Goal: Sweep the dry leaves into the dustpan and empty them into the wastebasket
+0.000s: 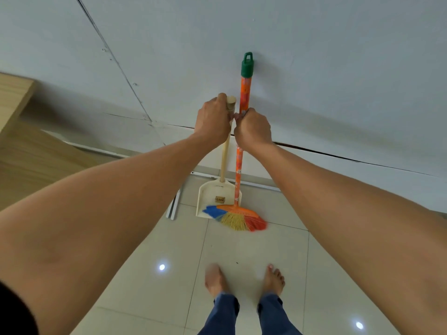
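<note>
A cream dustpan (212,198) with a long wooden handle stands upright against the white wall. My left hand (212,118) grips the top of that handle. Right beside it leans a broom (238,170) with an orange patterned stick, a green cap and blue, yellow and red bristles resting on the floor tiles. My right hand (252,128) grips the orange stick a little below the green cap. Both hands touch each other. No dry leaves and no wastebasket are in view.
A white wall (314,81) fills the upper view. A wooden furniture piece (21,131) stands at the left. A white rail (174,204) lies on the floor left of the dustpan. My bare feet (244,279) stand on pale glossy tiles.
</note>
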{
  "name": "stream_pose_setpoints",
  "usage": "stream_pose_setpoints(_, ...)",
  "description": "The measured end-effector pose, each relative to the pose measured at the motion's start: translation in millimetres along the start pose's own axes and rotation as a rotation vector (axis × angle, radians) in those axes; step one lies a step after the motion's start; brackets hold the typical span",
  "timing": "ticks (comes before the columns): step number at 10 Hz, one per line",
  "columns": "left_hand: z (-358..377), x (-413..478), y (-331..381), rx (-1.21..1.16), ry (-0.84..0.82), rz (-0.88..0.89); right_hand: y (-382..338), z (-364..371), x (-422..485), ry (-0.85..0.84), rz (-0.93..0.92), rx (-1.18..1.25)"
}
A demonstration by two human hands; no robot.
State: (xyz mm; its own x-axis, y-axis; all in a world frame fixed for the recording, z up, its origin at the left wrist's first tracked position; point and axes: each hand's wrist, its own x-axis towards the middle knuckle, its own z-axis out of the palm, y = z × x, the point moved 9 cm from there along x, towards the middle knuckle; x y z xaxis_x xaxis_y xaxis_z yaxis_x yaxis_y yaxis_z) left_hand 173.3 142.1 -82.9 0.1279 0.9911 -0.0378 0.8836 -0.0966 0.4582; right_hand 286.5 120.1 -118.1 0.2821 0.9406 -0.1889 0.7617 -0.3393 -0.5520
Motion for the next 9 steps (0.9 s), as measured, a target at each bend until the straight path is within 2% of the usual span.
stream_pose_setpoints(2,2.6,-5.4,0.8,-0.072,-0.001,-0.055,3.9,0.9,-1.2,-0.005,0.013,-0.001)
stream_pose_setpoints(4,21.8,-27.8,-8.4,-0.046,-0.105,-0.124,0.5,1.8,-2.0,-0.056,0.071,0.011)
stream_pose_setpoints(6,23.6,-39.9,-11.7,-0.071,-0.115,-0.163,-7.7,-3.2,-11.8,-0.067,0.052,-0.017)
stream_pose_setpoints(9,16.8,-49.4,-19.8,-0.041,-0.161,-0.168,-5.8,-12.8,-35.8,-0.082,0.08,-0.022)
